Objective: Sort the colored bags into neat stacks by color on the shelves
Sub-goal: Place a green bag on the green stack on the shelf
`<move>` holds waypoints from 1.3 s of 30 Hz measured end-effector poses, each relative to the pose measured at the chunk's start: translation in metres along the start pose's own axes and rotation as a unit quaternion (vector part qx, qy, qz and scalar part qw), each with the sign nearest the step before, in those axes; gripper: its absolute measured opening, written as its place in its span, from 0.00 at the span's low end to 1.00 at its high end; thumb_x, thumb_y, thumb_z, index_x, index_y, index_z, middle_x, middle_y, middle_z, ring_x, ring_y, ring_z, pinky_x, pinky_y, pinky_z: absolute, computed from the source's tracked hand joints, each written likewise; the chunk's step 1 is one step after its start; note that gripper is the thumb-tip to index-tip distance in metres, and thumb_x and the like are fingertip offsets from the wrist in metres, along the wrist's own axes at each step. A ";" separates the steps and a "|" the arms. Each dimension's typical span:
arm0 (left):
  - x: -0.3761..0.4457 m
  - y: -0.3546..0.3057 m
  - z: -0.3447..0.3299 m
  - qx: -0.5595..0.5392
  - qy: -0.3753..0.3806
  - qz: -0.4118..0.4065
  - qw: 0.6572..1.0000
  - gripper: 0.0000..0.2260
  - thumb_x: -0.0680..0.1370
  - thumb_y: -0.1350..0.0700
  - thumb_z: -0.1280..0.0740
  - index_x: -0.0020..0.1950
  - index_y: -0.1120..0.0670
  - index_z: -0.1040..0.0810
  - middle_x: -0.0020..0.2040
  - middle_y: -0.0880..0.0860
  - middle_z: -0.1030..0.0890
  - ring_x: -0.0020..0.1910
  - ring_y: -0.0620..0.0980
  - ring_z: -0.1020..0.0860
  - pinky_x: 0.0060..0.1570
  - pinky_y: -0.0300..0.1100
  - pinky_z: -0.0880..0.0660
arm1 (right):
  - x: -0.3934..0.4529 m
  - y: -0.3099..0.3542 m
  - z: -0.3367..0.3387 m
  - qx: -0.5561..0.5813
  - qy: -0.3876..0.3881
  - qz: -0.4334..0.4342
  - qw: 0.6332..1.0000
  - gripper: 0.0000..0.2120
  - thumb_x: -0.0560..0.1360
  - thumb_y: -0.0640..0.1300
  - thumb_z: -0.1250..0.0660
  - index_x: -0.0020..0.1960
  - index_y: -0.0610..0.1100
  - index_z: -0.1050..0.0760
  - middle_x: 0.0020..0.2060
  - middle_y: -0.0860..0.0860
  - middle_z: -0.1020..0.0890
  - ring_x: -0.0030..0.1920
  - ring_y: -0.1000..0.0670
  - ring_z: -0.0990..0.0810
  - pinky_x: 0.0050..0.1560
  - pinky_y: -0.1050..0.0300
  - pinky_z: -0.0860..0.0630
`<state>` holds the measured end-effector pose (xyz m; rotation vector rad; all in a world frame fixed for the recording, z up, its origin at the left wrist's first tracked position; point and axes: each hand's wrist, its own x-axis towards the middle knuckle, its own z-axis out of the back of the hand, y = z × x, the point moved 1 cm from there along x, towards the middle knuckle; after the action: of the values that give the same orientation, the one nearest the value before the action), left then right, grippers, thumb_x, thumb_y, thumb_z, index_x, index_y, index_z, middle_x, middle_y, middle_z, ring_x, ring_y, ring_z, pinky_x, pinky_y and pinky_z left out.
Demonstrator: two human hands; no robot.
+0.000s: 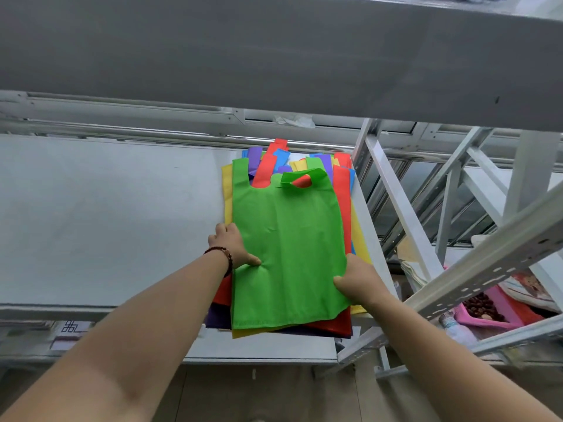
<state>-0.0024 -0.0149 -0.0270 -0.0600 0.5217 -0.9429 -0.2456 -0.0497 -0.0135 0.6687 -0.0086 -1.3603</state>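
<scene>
A green bag (289, 239) lies on top of a mixed pile of bags (341, 184) at the right end of a grey shelf (106, 214). Red, yellow, purple and blue bags stick out from under it, and its right handle is folded over. My left hand (233, 246) pinches the green bag's left edge, thumb on top. My right hand (355, 280) grips its lower right edge the same way. The pile's near end hangs slightly over the shelf's front edge.
Another grey shelf board (274, 50) runs overhead. Left of the pile the shelf surface is bare. White metal rack braces (405, 214) slant at the right. Below them lie a pink tray (487, 312), a bottle and other clutter.
</scene>
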 end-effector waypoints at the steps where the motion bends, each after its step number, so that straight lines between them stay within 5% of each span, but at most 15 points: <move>1: 0.000 0.001 0.001 -0.014 0.008 0.006 1.000 0.46 0.64 0.40 0.25 0.71 0.61 0.42 0.70 0.60 0.39 0.68 0.61 0.35 0.69 0.52 0.35 | -0.002 0.001 0.002 0.095 0.031 -0.019 0.995 0.12 0.72 0.34 0.38 0.55 0.36 0.26 0.49 0.39 0.19 0.48 0.42 0.20 0.49 0.49 0.24; 4: 0.003 0.006 0.011 -0.111 0.016 0.058 0.992 0.47 0.65 0.37 0.28 0.72 0.63 0.43 0.70 0.63 0.38 0.69 0.61 0.35 0.69 0.52 0.34 | -0.010 0.008 0.011 0.437 0.152 -0.144 0.875 0.05 0.75 0.31 0.38 0.46 0.39 0.25 0.30 0.45 0.17 0.28 0.49 0.19 0.31 0.58 0.21; 7: 0.011 0.014 0.027 -0.229 0.028 0.120 0.966 0.43 0.71 0.37 0.36 0.73 0.65 0.42 0.73 0.63 0.37 0.72 0.60 0.36 0.71 0.49 0.37 | -0.010 0.013 0.026 0.609 0.186 -0.219 0.739 0.09 0.76 0.34 0.39 0.37 0.37 0.28 0.20 0.46 0.22 0.17 0.53 0.24 0.18 0.67 0.28; 10: 0.003 0.020 0.039 -0.264 0.088 0.129 0.952 0.28 0.80 0.45 0.45 0.71 0.65 0.37 0.63 0.63 0.26 0.62 0.59 0.27 0.67 0.48 0.35 | -0.011 0.021 0.037 0.671 0.205 -0.217 0.679 0.10 0.76 0.35 0.39 0.37 0.36 0.27 0.20 0.45 0.23 0.17 0.54 0.26 0.17 0.67 0.29; 12: -0.009 0.022 0.047 -0.237 0.159 0.192 0.939 0.36 0.77 0.36 0.49 0.67 0.67 0.31 0.45 0.61 0.23 0.47 0.58 0.23 0.61 0.48 0.28 | -0.014 0.027 0.039 0.699 0.215 -0.201 0.652 0.10 0.76 0.35 0.40 0.37 0.34 0.27 0.23 0.45 0.23 0.17 0.55 0.26 0.17 0.68 0.29; 15: -0.018 0.023 0.047 -0.215 0.305 0.229 0.899 0.46 0.70 0.26 0.59 0.55 0.64 0.24 0.42 0.59 0.20 0.41 0.54 0.20 0.39 0.38 0.22 | -0.021 0.033 0.037 0.733 0.212 -0.184 0.620 0.08 0.75 0.35 0.39 0.38 0.34 0.27 0.25 0.46 0.25 0.17 0.55 0.27 0.18 0.68 0.29; 18: -0.010 0.025 0.031 -0.381 0.344 0.189 0.837 0.40 0.68 0.24 0.53 0.48 0.60 0.24 0.38 0.56 0.19 0.31 0.51 0.21 0.33 0.36 0.25 | -0.032 0.033 0.033 0.723 0.224 -0.189 0.626 0.03 0.70 0.34 0.36 0.37 0.35 0.27 0.22 0.46 0.25 0.16 0.55 0.27 0.17 0.68 0.30; 21: 0.000 0.023 0.029 -0.582 0.277 0.148 0.750 0.29 0.74 0.34 0.42 0.52 0.60 0.24 0.34 0.57 0.16 0.27 0.52 0.18 0.30 0.39 0.20 | -0.042 0.022 0.025 0.677 0.216 -0.207 0.672 0.09 0.73 0.36 0.35 0.35 0.38 0.28 0.19 0.47 0.25 0.15 0.55 0.28 0.15 0.68 0.32; 27: 0.017 0.019 0.025 -0.570 0.241 0.096 0.780 0.14 0.75 0.47 0.35 0.45 0.57 0.21 0.31 0.56 0.16 0.28 0.52 0.17 0.34 0.44 0.20 | -0.072 -0.014 0.019 0.585 0.230 -0.187 0.755 0.01 0.66 0.34 0.30 0.38 0.37 0.21 0.28 0.43 0.19 0.19 0.50 0.24 0.17 0.66 0.30; 29: 0.018 0.017 0.018 -0.547 0.248 0.110 0.792 0.13 0.74 0.48 0.33 0.44 0.58 0.21 0.31 0.56 0.16 0.28 0.52 0.17 0.35 0.44 0.19 | -0.078 -0.027 0.016 0.541 0.248 -0.178 0.784 0.06 0.64 0.35 0.29 0.41 0.39 0.21 0.31 0.43 0.17 0.24 0.48 0.20 0.22 0.64 0.27; 34: 0.021 0.001 0.011 -0.475 0.243 0.095 0.840 0.12 0.73 0.51 0.31 0.44 0.60 0.23 0.28 0.56 0.17 0.25 0.51 0.18 0.36 0.44 0.20 | -0.057 -0.042 0.003 0.534 0.240 -0.217 0.781 0.12 0.66 0.46 0.30 0.43 0.38 0.18 0.38 0.41 0.15 0.35 0.44 0.15 0.39 0.52 0.18; 39: 0.019 -0.007 0.019 -0.439 0.208 0.039 0.873 0.19 0.71 0.58 0.27 0.58 0.63 0.25 0.49 0.62 0.19 0.41 0.56 0.20 0.52 0.53 0.22 | -0.030 -0.033 -0.001 0.477 0.199 -0.231 0.824 0.07 0.74 0.42 0.33 0.42 0.38 0.22 0.27 0.44 0.17 0.26 0.47 0.18 0.41 0.54 0.22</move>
<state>0.0095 -0.0374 -0.0159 -0.6645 1.3208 -0.5681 -0.2816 -0.0236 -0.0181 1.8997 -0.2198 -1.6195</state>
